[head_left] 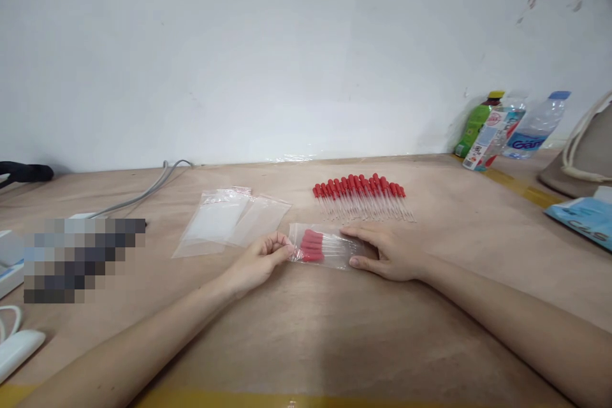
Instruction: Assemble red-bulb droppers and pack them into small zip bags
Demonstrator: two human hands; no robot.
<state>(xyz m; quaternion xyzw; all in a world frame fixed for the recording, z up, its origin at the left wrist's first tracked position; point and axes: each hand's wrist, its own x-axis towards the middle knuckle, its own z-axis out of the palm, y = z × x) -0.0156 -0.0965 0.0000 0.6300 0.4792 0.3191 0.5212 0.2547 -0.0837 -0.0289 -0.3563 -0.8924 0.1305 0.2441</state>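
A clear plastic zip bag [337, 257] lies flat on the table with several glass droppers inside, their red rubber bulbs [312, 246] toward its left end. My left hand [265, 258] pinches the bag's left edge between thumb and fingers. Across the bag's right end rests my right hand [389, 252], its thumb and forefinger spread apart on the plastic, its other fingers partly hidden. Just beyond the bag, many more red-bulbed droppers [361, 190] lie side by side, bulbs away from me. Several flat clear zip bags [222, 220] overlap to the left.
A green bottle [475, 124], a carton [492, 140] and a blue-capped bottle [538, 127] stand by the wall at right. A blue packet [583, 220] lies at the right edge. On the left are a grey cable [138, 196], a pixelated object [81, 261] and a white device [19, 354].
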